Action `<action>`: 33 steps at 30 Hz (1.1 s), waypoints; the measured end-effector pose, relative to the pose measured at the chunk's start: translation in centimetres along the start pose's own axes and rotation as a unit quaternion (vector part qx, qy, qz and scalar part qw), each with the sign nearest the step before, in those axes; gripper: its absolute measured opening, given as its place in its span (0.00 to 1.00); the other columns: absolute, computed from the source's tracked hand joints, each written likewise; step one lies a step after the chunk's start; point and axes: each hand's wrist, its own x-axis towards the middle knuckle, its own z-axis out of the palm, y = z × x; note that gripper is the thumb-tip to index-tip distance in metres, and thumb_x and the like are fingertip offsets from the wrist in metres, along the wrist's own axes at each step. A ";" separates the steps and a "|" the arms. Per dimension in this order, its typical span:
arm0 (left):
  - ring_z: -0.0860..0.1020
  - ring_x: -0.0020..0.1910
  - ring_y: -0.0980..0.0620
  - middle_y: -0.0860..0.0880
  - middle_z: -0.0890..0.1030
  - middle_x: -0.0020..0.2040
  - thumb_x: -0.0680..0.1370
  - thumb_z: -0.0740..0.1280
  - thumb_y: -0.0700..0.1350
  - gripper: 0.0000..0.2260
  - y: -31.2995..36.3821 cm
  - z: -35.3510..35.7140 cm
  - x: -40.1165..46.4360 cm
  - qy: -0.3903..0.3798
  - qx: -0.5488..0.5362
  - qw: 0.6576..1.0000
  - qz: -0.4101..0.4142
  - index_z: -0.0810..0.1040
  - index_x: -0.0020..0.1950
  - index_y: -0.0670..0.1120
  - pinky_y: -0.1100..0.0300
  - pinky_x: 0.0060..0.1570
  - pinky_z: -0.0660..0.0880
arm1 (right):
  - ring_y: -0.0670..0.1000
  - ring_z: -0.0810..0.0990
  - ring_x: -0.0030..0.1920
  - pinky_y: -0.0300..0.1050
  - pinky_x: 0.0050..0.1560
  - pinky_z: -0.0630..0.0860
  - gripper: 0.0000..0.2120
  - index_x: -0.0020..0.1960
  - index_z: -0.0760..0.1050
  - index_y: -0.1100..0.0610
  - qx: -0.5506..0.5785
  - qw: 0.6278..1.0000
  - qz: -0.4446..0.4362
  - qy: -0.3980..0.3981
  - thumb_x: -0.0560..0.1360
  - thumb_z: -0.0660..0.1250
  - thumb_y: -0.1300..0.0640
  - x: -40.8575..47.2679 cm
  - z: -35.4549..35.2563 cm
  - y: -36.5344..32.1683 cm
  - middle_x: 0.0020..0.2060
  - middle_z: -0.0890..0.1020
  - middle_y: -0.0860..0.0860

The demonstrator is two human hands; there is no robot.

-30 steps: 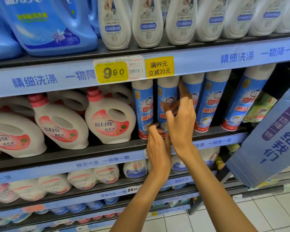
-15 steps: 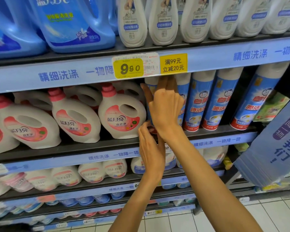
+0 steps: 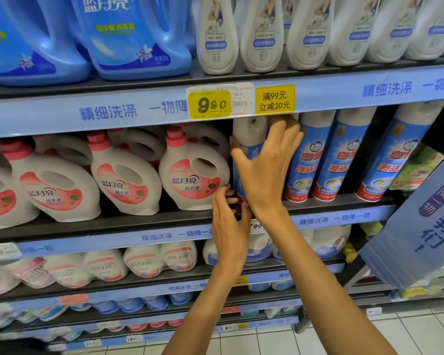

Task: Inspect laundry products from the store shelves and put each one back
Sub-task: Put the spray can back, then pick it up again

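While both arms reach up to the middle shelf, the scene reads like this:

Right hand: the right hand [image 3: 264, 172] lies spread against the front of a spray can [image 3: 246, 139], thumb out to the left and fingers reaching up past the can's white cap; whether the fingers curl behind it cannot be told.
Left hand: the left hand [image 3: 228, 221] is lower, at the foot of the same can, fingers loosely bent and touching its red base band (the grip itself is hidden by the right wrist).
Spray can: upright on the shelf [image 3: 164, 221], at the left end of a row of blue spray cans [image 3: 344, 155], just beside a white jug with a pink cap [image 3: 192, 175].
Above: a yellow price tag [image 3: 210, 105] on the upper shelf edge, blue jugs [image 3: 139, 39] and white bottles [image 3: 262, 34] over it.
Right side: a tilted blue sign board [image 3: 426, 226].
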 end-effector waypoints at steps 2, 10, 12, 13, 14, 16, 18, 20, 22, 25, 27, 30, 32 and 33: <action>0.75 0.57 0.51 0.47 0.74 0.61 0.75 0.69 0.36 0.23 -0.1 -0.1 -0.1 -0.007 -0.004 1.000 0.008 0.67 0.68 0.42 0.51 0.51 0.76 | 0.50 0.67 0.57 0.38 0.60 0.67 0.25 0.60 0.67 0.68 0.099 0.994 0.025 -0.027 0.68 0.73 0.64 -0.7 -0.6 -0.2 0.56 0.70 0.61; 0.70 0.68 0.49 0.46 0.68 0.69 0.73 0.72 0.39 0.31 -0.2 -1.0 -0.3 -0.085 -0.052 0.995 0.017 0.62 0.73 0.44 0.59 0.64 0.71 | 0.46 0.70 0.68 0.40 0.66 0.70 0.33 0.69 0.60 0.51 0.263 0.963 0.046 -0.045 0.72 0.73 0.65 -3.3 -4.3 0.1 0.67 0.70 0.49; 0.72 0.65 0.52 0.49 0.72 0.67 0.73 0.72 0.43 0.28 -0.3 -1.7 -0.5 -0.113 -0.064 0.991 0.010 0.66 0.70 0.47 0.62 0.61 0.72 | 0.49 0.71 0.68 0.45 0.65 0.72 0.33 0.69 0.61 0.50 0.294 0.952 0.072 -0.039 0.71 0.73 0.64 -3.1 -5.3 -0.2 0.67 0.71 0.52; 0.74 0.62 0.55 0.53 0.75 0.64 0.73 0.73 0.47 0.26 -0.4 -2.1 -0.7 -0.129 -0.074 0.989 0.006 0.67 0.68 0.51 0.63 0.58 0.73 | 0.50 0.73 0.66 0.45 0.63 0.73 0.33 0.69 0.62 0.50 0.309 0.947 0.087 -0.033 0.71 0.74 0.63 -3.0 -5.9 -0.4 0.66 0.73 0.51; 0.76 0.59 0.58 0.56 0.76 0.61 0.73 0.72 0.52 0.24 -0.4 -2.6 -1.0 -0.143 -0.092 0.985 0.001 0.69 0.66 0.54 0.64 0.55 0.74 | 0.49 0.74 0.64 0.43 0.60 0.75 0.32 0.68 0.63 0.49 0.320 0.942 0.099 -0.027 0.70 0.74 0.62 -2.9 -6.3 -0.5 0.64 0.74 0.50; 0.78 0.57 0.60 0.58 0.78 0.60 0.72 0.71 0.56 0.23 -0.4 -3.5 -1.7 -0.161 -0.136 0.977 -0.011 0.71 0.65 0.54 0.66 0.53 0.75 | 0.46 0.76 0.60 0.39 0.56 0.75 0.31 0.67 0.64 0.50 0.336 0.934 0.118 -0.026 0.70 0.75 0.61 -2.6 -7.2 -0.5 0.60 0.75 0.47; 0.78 0.58 0.58 0.55 0.79 0.60 0.73 0.71 0.55 0.22 -0.4 -4.3 -2.4 -0.185 -0.175 0.967 -0.025 0.72 0.65 0.55 0.63 0.54 0.76 | 0.43 0.76 0.59 0.37 0.54 0.75 0.30 0.66 0.64 0.52 0.353 0.923 0.148 -0.038 0.70 0.75 0.60 -2.4 -7.7 -0.3 0.60 0.74 0.46; 0.80 0.56 0.57 0.55 0.81 0.57 0.72 0.68 0.61 0.22 -0.3 -5.1 -3.3 -0.213 -0.210 0.953 -0.048 0.72 0.63 0.57 0.62 0.51 0.78 | 0.44 0.78 0.57 0.38 0.52 0.77 0.28 0.65 0.66 0.51 0.375 0.904 0.195 -0.066 0.70 0.74 0.57 -2.1 -8.0 0.2 0.59 0.75 0.48; 0.83 0.49 0.57 0.56 0.84 0.50 0.71 0.66 0.66 0.22 -0.3 -5.9 -4.3 -0.228 -0.230 0.941 -0.095 0.75 0.58 0.55 0.65 0.44 0.78 | 0.48 0.81 0.53 0.41 0.48 0.79 0.23 0.62 0.70 0.50 0.404 0.871 0.256 -0.112 0.70 0.73 0.53 -1.8 -7.9 0.7 0.56 0.79 0.52; 0.84 0.41 0.54 0.52 0.86 0.44 0.70 0.65 0.68 0.24 -0.1 -6.8 -5.5 -0.257 -0.253 0.909 -0.209 0.79 0.52 0.50 0.65 0.37 0.78 | 0.53 0.83 0.50 0.47 0.47 0.81 0.25 0.64 0.70 0.56 0.474 0.789 0.344 -0.185 0.70 0.72 0.53 -1.9 -7.4 1.5 0.51 0.82 0.56; 0.84 0.40 0.51 0.46 0.86 0.44 0.68 0.63 0.69 0.27 0.3 -7.0 -6.0 -0.291 -0.278 0.874 -0.270 0.81 0.53 0.48 0.61 0.38 0.80 | 0.52 0.83 0.49 0.45 0.47 0.81 0.27 0.68 0.68 0.59 0.507 0.746 0.373 -0.219 0.71 0.68 0.53 -2.2 -7.1 1.8 0.50 0.83 0.55; 0.83 0.37 0.48 0.42 0.84 0.42 0.67 0.64 0.71 0.35 1.2 -7.1 -6.4 -0.319 -0.309 0.849 -0.286 0.78 0.57 0.43 0.56 0.38 0.80 | 0.48 0.82 0.45 0.42 0.44 0.80 0.22 0.68 0.68 0.58 0.494 0.748 0.372 -0.242 0.76 0.65 0.56 -2.8 -6.8 1.9 0.51 0.82 0.57; 0.81 0.34 0.47 0.41 0.83 0.40 0.65 0.69 0.70 0.36 1.5 -7.3 -6.3 -0.317 -0.324 0.845 -0.284 0.75 0.59 0.42 0.55 0.36 0.80 | 0.47 0.82 0.45 0.41 0.44 0.80 0.21 0.67 0.68 0.58 0.496 0.750 0.360 -0.251 0.76 0.65 0.55 -2.8 -6.7 1.8 0.50 0.82 0.56; 0.81 0.33 0.48 0.42 0.82 0.39 0.65 0.69 0.68 0.35 1.6 -7.5 -6.3 -0.319 -0.343 0.835 -0.289 0.76 0.59 0.43 0.56 0.34 0.79 | 0.47 0.82 0.45 0.41 0.44 0.80 0.22 0.67 0.68 0.58 0.510 0.741 0.357 -0.251 0.75 0.66 0.53 -2.7 -6.8 1.8 0.50 0.82 0.55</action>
